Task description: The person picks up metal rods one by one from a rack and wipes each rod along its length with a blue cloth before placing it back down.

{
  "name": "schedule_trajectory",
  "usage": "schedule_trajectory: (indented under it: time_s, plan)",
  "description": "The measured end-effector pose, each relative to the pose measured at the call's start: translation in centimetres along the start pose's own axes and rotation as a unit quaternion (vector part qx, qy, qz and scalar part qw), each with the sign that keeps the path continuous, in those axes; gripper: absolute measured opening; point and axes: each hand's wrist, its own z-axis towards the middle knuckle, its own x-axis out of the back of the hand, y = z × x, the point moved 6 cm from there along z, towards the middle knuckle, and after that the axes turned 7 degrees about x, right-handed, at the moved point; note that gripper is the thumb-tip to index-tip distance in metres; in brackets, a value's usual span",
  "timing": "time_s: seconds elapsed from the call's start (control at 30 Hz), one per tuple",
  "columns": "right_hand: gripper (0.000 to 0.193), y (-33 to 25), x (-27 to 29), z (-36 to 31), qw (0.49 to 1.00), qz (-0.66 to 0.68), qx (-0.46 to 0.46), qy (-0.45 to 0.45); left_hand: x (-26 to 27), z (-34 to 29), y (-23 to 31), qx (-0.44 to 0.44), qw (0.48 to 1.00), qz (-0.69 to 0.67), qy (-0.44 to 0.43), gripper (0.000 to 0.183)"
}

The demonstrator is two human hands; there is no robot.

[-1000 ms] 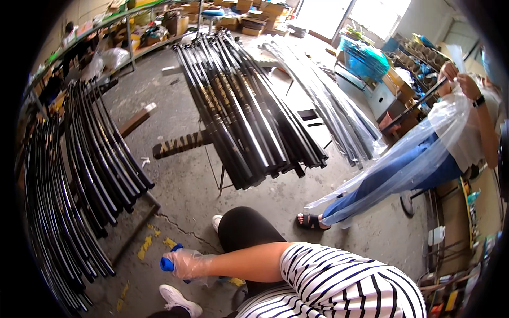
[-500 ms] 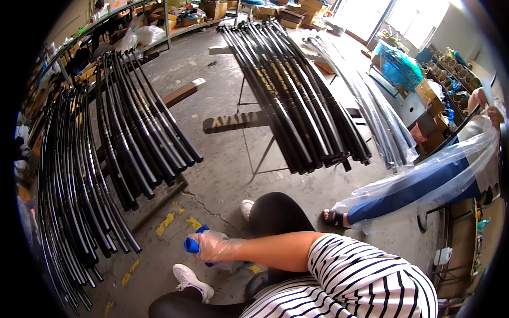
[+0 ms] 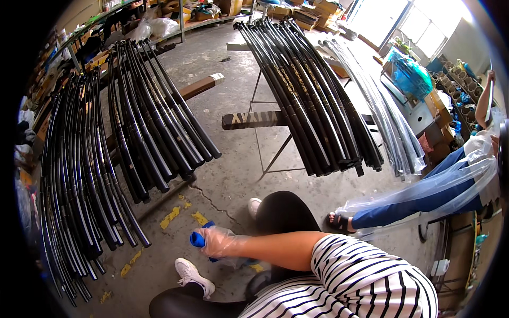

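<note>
My right hand (image 3: 221, 243), in a loose clear plastic glove, is closed around a bunched blue cloth (image 3: 197, 239). Bits of the cloth stick out past the fingers and below the palm. The bare forearm runs out of a black-and-white striped sleeve, low over the floor between my legs. My left hand is out of the picture. Nearest beyond the gloved hand lie long black poles (image 3: 159, 132) in a slanting row on the left. More black poles with gold markings (image 3: 302, 100) rest on a stand ahead, apart from my hand.
Clear plastic-sleeved poles (image 3: 389, 122) lie right of the stand. A person in blue trousers (image 3: 419, 196) stands at the right with a long clear plastic sleeve (image 3: 450, 183). A tape-wrapped beam (image 3: 253, 120) juts from the stand. Cluttered shelves (image 3: 204, 22) line the back.
The whole view has swung slightly, so the poles sit farther right. My right hand keeps the blue cloth. The other person's upper hand has shifted at the right edge.
</note>
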Motion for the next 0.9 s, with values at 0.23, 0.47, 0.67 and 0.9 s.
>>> schedule_trajectory:
  time_s: [0.23,0.47,0.67,0.9]
  plan:
    - [0.020,-0.2,0.2,-0.2,0.999,-0.031,-0.001,-0.010,-0.5,-0.1,-0.3,0.056,0.998,-0.002,-0.030,0.019]
    - [0.021,0.3,1.1,-1.2,0.999,0.004,-0.047,-0.020,-1.4,-0.5,-0.8,0.024,0.998,-0.046,-0.036,0.014]
    - [0.046,1.1,0.3,-0.6,0.992,-0.120,-0.030,-0.007,-1.1,-1.9,-1.8,0.067,0.992,0.062,-0.090,0.007]
    - [0.021,-0.8,4.0,-1.4,0.996,0.011,-0.053,0.073,2.7,-10.4,-9.4,0.355,0.854,0.378,0.033,0.021]
